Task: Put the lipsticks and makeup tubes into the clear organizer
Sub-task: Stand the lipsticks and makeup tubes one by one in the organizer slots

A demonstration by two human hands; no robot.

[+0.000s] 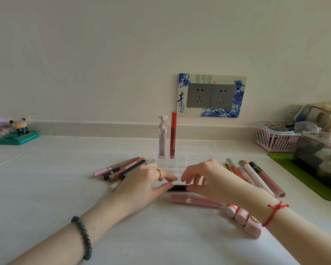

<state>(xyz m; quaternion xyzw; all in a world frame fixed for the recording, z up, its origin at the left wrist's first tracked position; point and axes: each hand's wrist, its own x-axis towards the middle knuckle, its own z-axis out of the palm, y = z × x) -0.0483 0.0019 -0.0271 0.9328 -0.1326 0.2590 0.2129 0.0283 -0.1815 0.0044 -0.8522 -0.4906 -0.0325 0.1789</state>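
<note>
The clear organizer (pixel 197 150) stands mid-table with a pale tube with a white figure cap (pixel 162 136) and a red tube (pixel 173 134) upright in its back left cells. My left hand (pixel 141 182) and my right hand (pixel 208 178) meet in front of it, both pinching a short black lipstick (pixel 178 187) held level between thumbs and fingers. A long pink tube (pixel 195 200) lies just below them. Several tubes lie in a pile at the left (pixel 122 168) and another at the right (pixel 256 176). Pink stubby lipsticks (pixel 243 217) lie under my right wrist.
A pink basket (pixel 275 138) and a clear box of clutter (pixel 321 150) on a green mat (pixel 287 165) fill the right side. Small toy figures (pixel 17 132) sit at the far left by the wall. A decorated wall socket (pixel 211 95) is behind the organizer.
</note>
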